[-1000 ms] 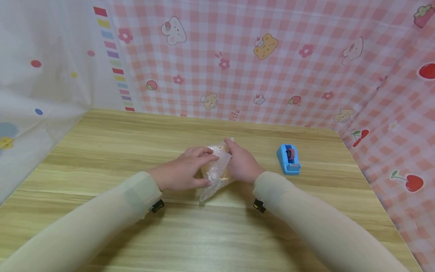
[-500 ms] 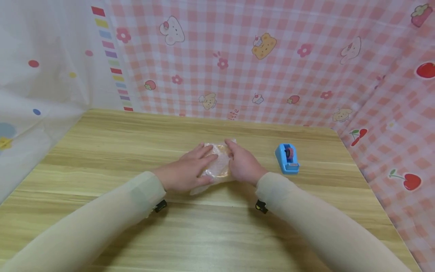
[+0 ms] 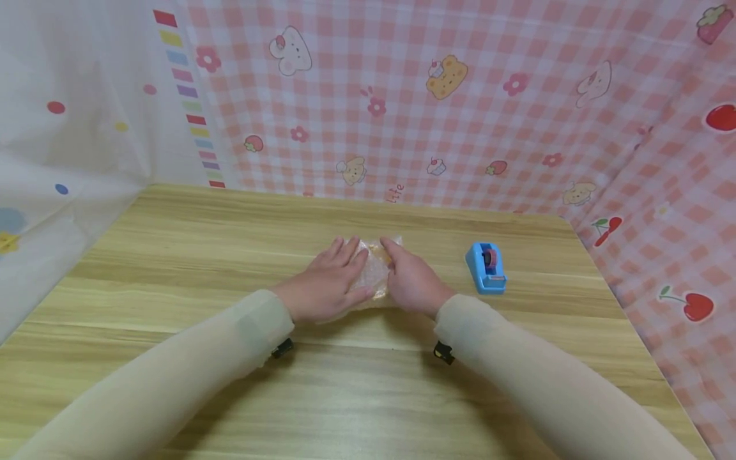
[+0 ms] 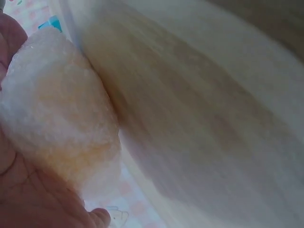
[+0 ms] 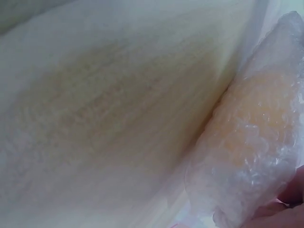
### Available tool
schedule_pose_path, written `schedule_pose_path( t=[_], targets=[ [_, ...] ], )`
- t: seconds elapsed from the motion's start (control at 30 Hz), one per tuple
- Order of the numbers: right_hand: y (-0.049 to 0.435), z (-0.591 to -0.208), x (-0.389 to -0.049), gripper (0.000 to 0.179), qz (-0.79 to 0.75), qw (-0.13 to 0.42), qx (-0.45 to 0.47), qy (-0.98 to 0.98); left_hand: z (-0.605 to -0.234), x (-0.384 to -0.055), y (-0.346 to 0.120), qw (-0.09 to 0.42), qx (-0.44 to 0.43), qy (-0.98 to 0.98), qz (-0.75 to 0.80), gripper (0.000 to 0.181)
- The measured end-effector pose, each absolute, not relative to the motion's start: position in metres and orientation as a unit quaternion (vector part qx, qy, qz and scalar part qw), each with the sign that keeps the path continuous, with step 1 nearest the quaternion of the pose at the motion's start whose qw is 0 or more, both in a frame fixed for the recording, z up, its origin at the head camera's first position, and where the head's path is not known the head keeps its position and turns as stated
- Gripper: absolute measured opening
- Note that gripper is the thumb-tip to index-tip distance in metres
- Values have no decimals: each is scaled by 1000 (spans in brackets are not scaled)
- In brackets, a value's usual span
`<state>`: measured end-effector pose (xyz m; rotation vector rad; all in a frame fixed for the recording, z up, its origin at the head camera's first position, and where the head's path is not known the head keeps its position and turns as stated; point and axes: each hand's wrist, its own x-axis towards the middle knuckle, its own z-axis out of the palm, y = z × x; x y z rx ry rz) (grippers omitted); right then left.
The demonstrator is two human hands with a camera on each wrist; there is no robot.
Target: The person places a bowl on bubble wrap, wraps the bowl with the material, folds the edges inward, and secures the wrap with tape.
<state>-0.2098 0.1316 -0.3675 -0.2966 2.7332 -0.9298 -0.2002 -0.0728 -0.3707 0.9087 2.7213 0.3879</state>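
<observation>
A bundle of clear bubble wrap (image 3: 374, 268) lies on the wooden table between both hands. Something yellow-orange shows through the layers, but its kind is hidden. Across the bundle's left side rests my left hand (image 3: 324, 284), its fingers fairly straight and palm down. My right hand (image 3: 416, 278) grips the right side, with the thumb along the top and the other fingers out of sight. In the left wrist view the bubble wrap (image 4: 61, 114) lies against the palm. The right wrist view shows the bubble wrap (image 5: 251, 133) with fingertips (image 5: 294, 190) at its lower edge.
A blue tape dispenser (image 3: 487, 268) with a pinkish roll stands right of the hands on the wooden table (image 3: 356, 396). A pink checked cloth (image 3: 368, 96) hangs behind and at the right; a white sheet (image 3: 75, 128) hangs at the left.
A raised flap of bubble wrap has been folded down flat over the bundle. My left hand has moved right and flattened onto it; my right hand has stayed nearly in place.
</observation>
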Motion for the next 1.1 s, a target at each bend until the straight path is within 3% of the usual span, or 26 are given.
schedule_pose_path(
  t=[0.63, 0.83, 1.1],
  targets=[
    [150, -363, -206, 74, -299, 152, -191, 922, -374, -206, -58, 105, 268, 952, 101, 83],
    [158, -362, -205, 88, -239, 180, -213, 930, -374, -207, -57, 101, 266, 954, 98, 84],
    [169, -370, -209, 103, -194, 167, -241, 936, -372, -207, -57, 91, 271, 953, 98, 84]
  ],
)
